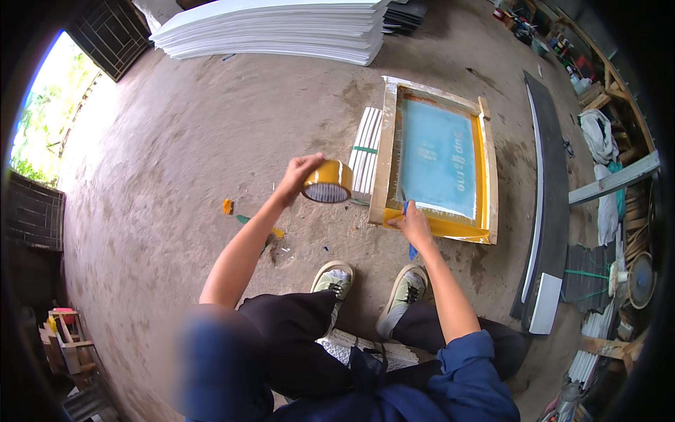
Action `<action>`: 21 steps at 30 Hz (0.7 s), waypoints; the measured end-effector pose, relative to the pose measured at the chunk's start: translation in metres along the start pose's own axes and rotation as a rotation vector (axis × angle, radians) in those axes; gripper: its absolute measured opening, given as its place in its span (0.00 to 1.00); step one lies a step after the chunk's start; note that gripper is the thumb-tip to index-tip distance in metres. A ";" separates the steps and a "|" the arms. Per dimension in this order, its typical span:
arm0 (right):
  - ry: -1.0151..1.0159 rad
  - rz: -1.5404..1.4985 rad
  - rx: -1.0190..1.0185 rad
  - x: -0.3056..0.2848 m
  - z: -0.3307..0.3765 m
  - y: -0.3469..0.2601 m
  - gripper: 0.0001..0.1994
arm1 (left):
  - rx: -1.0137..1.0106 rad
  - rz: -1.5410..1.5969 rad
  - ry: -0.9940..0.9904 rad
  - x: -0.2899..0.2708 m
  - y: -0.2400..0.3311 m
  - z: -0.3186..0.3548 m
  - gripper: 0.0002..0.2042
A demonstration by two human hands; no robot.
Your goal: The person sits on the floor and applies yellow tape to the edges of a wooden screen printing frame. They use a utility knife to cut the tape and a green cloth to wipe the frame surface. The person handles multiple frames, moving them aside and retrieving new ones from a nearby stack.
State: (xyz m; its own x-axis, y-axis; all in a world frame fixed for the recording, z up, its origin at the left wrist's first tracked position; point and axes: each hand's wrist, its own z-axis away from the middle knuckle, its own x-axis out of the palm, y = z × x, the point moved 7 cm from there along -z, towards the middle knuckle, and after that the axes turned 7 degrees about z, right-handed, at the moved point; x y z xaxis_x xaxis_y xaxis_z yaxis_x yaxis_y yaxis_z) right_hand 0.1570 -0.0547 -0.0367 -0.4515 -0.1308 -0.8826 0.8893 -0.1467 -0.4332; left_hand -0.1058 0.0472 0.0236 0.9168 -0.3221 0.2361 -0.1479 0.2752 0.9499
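Observation:
My left hand (301, 174) grips a wide roll of yellow packing tape (330, 179) by its edge, held up over the floor. To its right, a wooden-framed printing screen (385, 155) with light blue mesh (432, 151) lies on the ground. Yellow tape (450, 226) runs along its near side and its right inner side. My right hand (413, 226) is closed at the screen's near left corner, around a thin blue-handled tool (405, 206) with a narrow pointed end. Blue also shows below that hand. Whether the tool is a knife or scissors, I cannot tell.
White strips (364, 151) bound with a green tie lie left of the screen. A tall stack of white sheets (274, 32) stands far off. A long dark panel (545, 190) lies to the right, beside cluttered shelving. Small scraps (228, 206) dot the concrete floor.

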 end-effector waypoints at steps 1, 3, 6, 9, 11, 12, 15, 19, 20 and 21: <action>-0.020 0.004 -0.007 0.001 -0.003 -0.003 0.23 | 0.017 0.131 0.028 -0.019 0.003 0.003 0.19; -0.026 -0.074 -0.003 -0.002 -0.003 -0.007 0.21 | 0.065 0.382 0.030 -0.047 0.001 0.013 0.19; -0.136 -0.218 -0.007 -0.003 -0.001 -0.052 0.16 | 0.134 0.492 0.207 -0.086 -0.012 0.044 0.19; -0.325 -0.370 -0.048 0.032 -0.011 -0.109 0.18 | 0.213 0.345 0.421 -0.105 -0.036 0.070 0.13; -0.239 -0.209 -0.216 0.063 -0.030 -0.149 0.16 | 0.156 0.085 0.501 -0.114 -0.070 0.076 0.11; -0.256 -0.166 -0.226 0.091 -0.045 -0.149 0.15 | 0.153 -0.136 0.509 -0.108 -0.080 0.074 0.10; -0.283 -0.085 -0.208 0.165 -0.077 -0.138 0.13 | 0.357 -0.850 0.549 -0.096 -0.106 0.064 0.09; -0.223 -0.080 -0.129 0.209 -0.092 -0.127 0.15 | 0.432 -1.107 0.474 -0.084 -0.130 0.056 0.09; -0.199 -0.071 -0.122 0.216 -0.094 -0.119 0.16 | 0.424 -1.143 0.442 -0.080 -0.136 0.054 0.09; -0.161 -0.041 -0.143 0.217 -0.088 -0.123 0.20 | 0.404 -1.193 0.413 -0.083 -0.144 0.056 0.10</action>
State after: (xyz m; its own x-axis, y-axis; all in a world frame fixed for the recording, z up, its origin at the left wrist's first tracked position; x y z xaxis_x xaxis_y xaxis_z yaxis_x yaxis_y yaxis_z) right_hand -0.0441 0.0208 -0.1913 -0.4831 -0.2839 -0.8283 0.8660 -0.0156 -0.4997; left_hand -0.1814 -0.0167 -0.1207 0.5946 0.1411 -0.7915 0.7888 -0.2928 0.5404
